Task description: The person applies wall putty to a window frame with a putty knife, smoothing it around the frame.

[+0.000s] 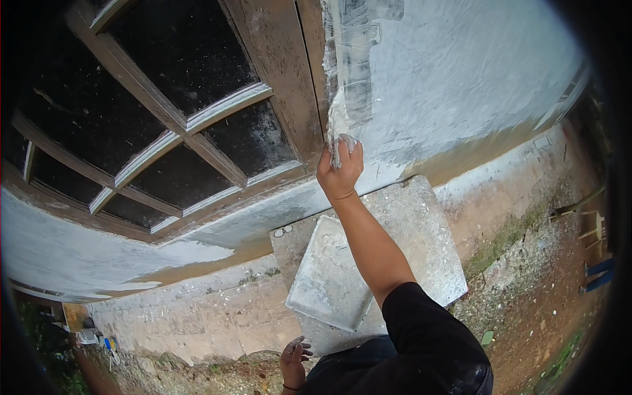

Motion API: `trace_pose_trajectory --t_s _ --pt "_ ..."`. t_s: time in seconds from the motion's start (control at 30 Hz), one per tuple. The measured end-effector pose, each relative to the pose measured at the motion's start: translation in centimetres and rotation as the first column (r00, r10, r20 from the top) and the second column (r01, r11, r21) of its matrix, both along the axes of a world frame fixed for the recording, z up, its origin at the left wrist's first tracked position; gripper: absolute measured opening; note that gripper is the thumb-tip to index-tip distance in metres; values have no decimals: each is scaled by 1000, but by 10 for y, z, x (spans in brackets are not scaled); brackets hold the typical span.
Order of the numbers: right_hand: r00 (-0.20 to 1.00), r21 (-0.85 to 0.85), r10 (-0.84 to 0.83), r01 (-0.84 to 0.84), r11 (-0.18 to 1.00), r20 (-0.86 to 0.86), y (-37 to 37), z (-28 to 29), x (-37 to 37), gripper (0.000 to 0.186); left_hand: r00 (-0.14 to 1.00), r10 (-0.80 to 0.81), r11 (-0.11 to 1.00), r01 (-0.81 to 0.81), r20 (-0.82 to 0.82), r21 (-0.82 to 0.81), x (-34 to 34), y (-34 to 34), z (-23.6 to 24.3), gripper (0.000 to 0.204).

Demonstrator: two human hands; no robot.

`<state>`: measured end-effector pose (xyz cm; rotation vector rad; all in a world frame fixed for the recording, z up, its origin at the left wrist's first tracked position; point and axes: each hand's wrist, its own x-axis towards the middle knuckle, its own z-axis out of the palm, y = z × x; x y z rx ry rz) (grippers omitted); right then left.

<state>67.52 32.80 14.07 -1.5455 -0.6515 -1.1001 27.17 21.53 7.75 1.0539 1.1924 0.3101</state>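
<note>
My right hand (pixel 341 172) reaches up to the wall beside the window frame, its fingers closed round a putty knife (pixel 338 118). Pale putty coats the blade, which lies against the wall's edge right along the brown wood. Above it runs a strip of wet white putty (pixel 334 56) next to a grey, smeared band (pixel 356 72). My left hand (pixel 294 361) hangs low by my side, fingers loosely bent and apart, whitened with putty; nothing shows in it. Below my right forearm sits a shallow whitish tray (pixel 329 289) with putty residue at its far end.
The tray rests on a putty-spotted board (pixel 431 243) standing in front of me. To the left is a brown wooden window frame (pixel 273 46) with dark glass panes. Pale blue wall (pixel 461 85) spreads right. Far right, a wooden chair-like object (pixel 592 229) stands on dirt ground.
</note>
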Motion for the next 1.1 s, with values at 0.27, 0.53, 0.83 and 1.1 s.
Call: trace_pose_trajectory --t_s 0.27,0.53,0.83,1.1 --pt "997 30 52 -51 998 -49 -7 1 -13 17 1000 12 1000 -12 3 8 -3 -3 4 29" --pt "976 142 184 -167 976 -119 -41 -12 14 15 1000 -25 1000 25 0 0 13 -13 4 30" --pt "944 145 201 -167 975 -262 -92 -30 69 14 999 -46 999 46 -28 -9 26 -32 -6 31" --pt "981 113 -1 23 993 -192 -57 -49 51 17 999 29 999 -30 -34 -31 19 -34 -3 30"
